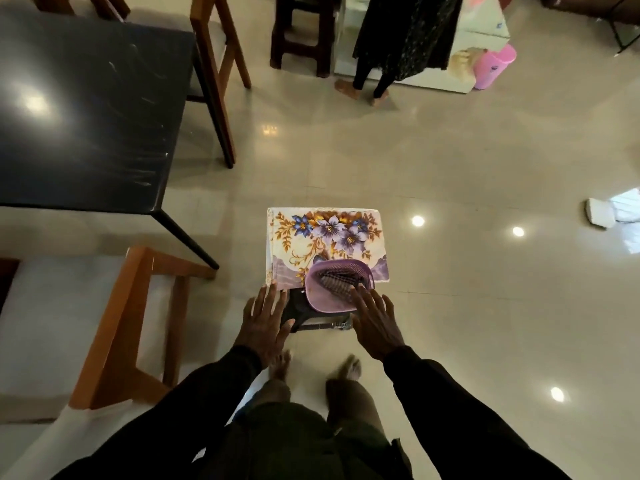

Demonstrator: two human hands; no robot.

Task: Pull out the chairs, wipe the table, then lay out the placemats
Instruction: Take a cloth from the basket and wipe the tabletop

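- Since the near chair (pixel 114 323) and the far chair (pixel 211 53) both sit clear of the dark surface (pixel 86 116), I'd call step one done. The smeary streaks on top look like wipe marks, so wiping's probably done too.
- The placemats (pixel 325 237) aren't laid yet. The floral stack sits on a small dark stool (pixel 298 318) just ahead of your feet, well apart from the surface, with a purple basket (pixel 323 303) on its near edge.
- Left hand (pixel 265 323): fingers straight and spread, holding nothing, tips at the stack's near-left corner. Contact's too blurry to call.
- Right hand (pixel 374 323): same deal, flat and empty, fingertips over the basket rim.
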